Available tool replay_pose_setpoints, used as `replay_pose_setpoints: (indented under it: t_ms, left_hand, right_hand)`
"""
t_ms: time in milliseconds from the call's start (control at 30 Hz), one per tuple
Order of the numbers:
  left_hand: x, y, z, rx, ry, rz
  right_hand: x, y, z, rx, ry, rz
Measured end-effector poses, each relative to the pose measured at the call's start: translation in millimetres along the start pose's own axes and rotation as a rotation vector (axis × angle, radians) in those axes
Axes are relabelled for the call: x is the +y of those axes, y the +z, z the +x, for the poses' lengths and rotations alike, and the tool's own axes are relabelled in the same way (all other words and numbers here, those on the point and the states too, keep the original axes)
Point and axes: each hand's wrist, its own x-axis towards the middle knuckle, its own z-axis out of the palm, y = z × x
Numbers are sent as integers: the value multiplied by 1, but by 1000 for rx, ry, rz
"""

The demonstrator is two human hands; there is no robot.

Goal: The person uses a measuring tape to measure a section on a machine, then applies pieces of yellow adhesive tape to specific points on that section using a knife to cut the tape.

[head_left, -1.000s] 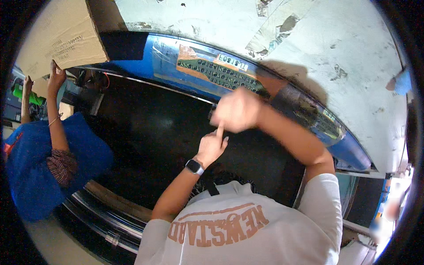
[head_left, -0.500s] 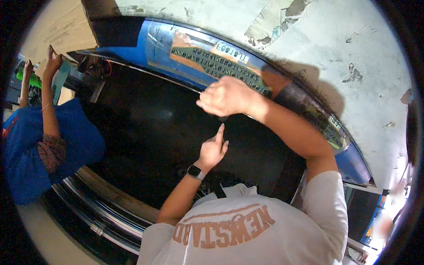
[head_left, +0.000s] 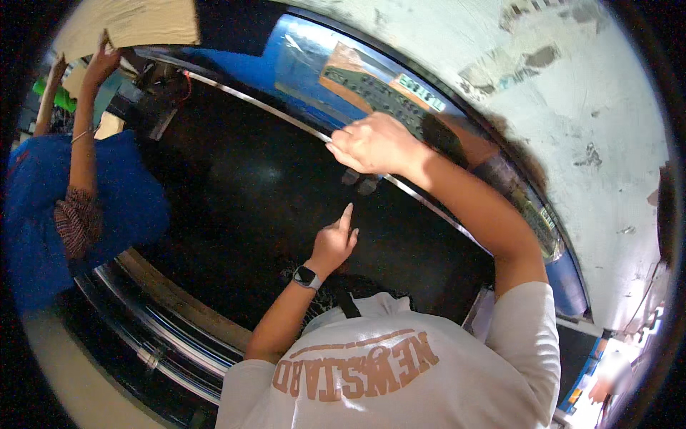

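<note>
My right hand (head_left: 376, 143) is closed in a fist-like curl over the pale edge strip (head_left: 436, 204) below a curved blue panel (head_left: 300, 71). Its fingertips are turned under, so what they hold, if anything, is hidden. Just beneath it, two small greyish shapes (head_left: 366, 184) show against the dark surface; I cannot tell what they are. Lower down, my left hand (head_left: 334, 243) holds nothing. Its index finger points up toward the right hand, the thumb stands apart, and the other fingers are curled. A watch (head_left: 306, 277) sits on the left wrist.
A dark surface or recess (head_left: 236, 193) lies below the blue panel. At the left, a person in blue (head_left: 100, 207) holds up a cardboard sheet (head_left: 136, 21). Shiny metal rails (head_left: 157, 350) curve along the lower left. A scuffed white surface (head_left: 572, 129) fills the upper right.
The whole view has shifted, and more of the pale edge strip shows. My left hand sits slightly lower and further left, a little farther from my right hand, which stays curled.
</note>
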Motion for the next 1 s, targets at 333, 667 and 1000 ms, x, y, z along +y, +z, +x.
replay_pose_setpoints:
  t_ms: [333,667,1000]
  left_hand:
    - [-16,-29,-6,-82,-169,-15]
    - [-47,-52,-1,-106,-131,-24]
    - [-63,-79,-2,-177,-211,56]
  right_hand:
    - [6,5,42,-53,-24,31]
    - [14,3,90,-16,-80,94]
    - [-30,-16,114,-71,-242,273]
